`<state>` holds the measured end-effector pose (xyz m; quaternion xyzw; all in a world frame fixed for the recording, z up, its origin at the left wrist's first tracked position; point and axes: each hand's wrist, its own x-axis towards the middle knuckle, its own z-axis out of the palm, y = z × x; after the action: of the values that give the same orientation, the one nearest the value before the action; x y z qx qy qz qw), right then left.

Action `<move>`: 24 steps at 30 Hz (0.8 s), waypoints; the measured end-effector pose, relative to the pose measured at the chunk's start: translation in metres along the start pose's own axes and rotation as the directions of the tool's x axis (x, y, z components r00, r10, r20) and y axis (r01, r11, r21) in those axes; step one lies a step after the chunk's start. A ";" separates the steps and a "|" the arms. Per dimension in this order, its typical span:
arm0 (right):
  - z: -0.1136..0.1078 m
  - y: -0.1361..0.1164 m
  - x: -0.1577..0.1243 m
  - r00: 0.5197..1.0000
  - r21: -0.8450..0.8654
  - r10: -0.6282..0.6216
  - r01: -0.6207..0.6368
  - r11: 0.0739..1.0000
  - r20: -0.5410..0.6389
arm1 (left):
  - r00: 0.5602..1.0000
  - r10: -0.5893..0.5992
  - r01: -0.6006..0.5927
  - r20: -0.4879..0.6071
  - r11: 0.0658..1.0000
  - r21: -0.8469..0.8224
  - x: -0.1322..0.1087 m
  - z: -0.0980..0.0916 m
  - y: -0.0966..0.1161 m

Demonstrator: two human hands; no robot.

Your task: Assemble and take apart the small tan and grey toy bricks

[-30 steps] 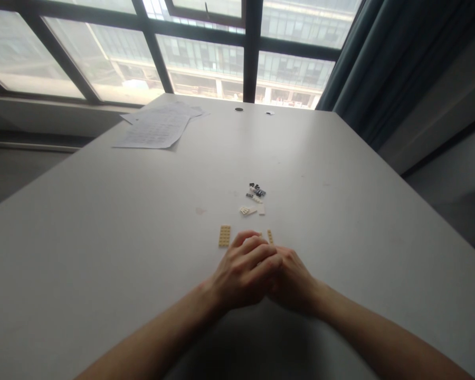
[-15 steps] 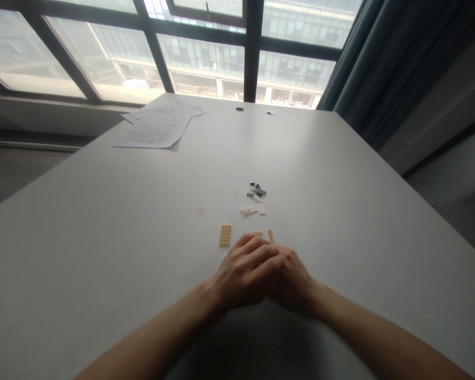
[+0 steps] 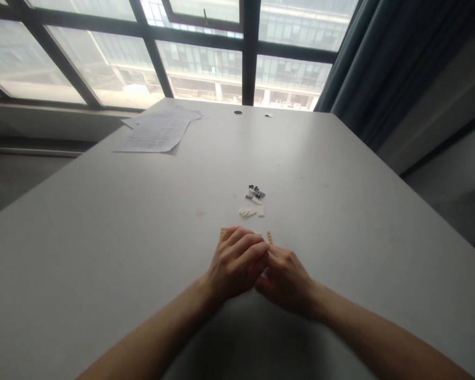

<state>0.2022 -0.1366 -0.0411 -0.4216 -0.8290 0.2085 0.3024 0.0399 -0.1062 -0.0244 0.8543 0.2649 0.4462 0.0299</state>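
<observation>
My left hand (image 3: 237, 261) and my right hand (image 3: 287, 277) meet above the near part of the table, fingers curled and touching. Whatever lies between the fingertips is hidden by the hands. Just past my left hand, the corner of a tan studded plate (image 3: 223, 232) shows, mostly covered. A narrow tan strip with studs (image 3: 269, 237) lies right beyond my right hand's knuckles. Farther off are white flat pieces (image 3: 251, 212) and a small pile of black, grey and white toy bricks (image 3: 256, 192).
Printed paper sheets (image 3: 154, 132) lie at the table's far left. Two round grommets (image 3: 238, 112) sit near the far edge of the white table (image 3: 340, 221). Windows (image 3: 206, 68) stand behind it, and a dark blue curtain (image 3: 364, 68) hangs at the right.
My left hand has shifted left and now covers most of the tan plate that was in full view. My right hand stays close to where it was. The view has tilted slightly.
</observation>
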 end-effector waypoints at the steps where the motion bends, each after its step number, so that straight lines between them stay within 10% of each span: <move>1: 0.000 0.000 0.000 1.000 -0.012 0.003 -0.003 1.000 0.004 | 1.000 -0.016 0.016 -0.002 1.000 0.025 0.000 0.000 -0.001; 15: -0.005 -0.006 0.000 0.995 -0.083 0.090 -0.088 0.993 0.030 | 0.890 -0.446 0.394 0.089 0.854 0.341 -0.003 -0.005 -0.031; 24: -0.011 0.000 0.002 0.983 -0.047 0.178 -0.180 0.983 -0.047 | 0.901 -0.335 0.236 0.275 0.912 0.337 -0.002 -0.009 -0.030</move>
<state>0.2088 -0.1342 -0.0324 -0.5063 -0.7862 0.2046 0.2894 0.0191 -0.0827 -0.0291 0.8623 0.4435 0.2443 0.0114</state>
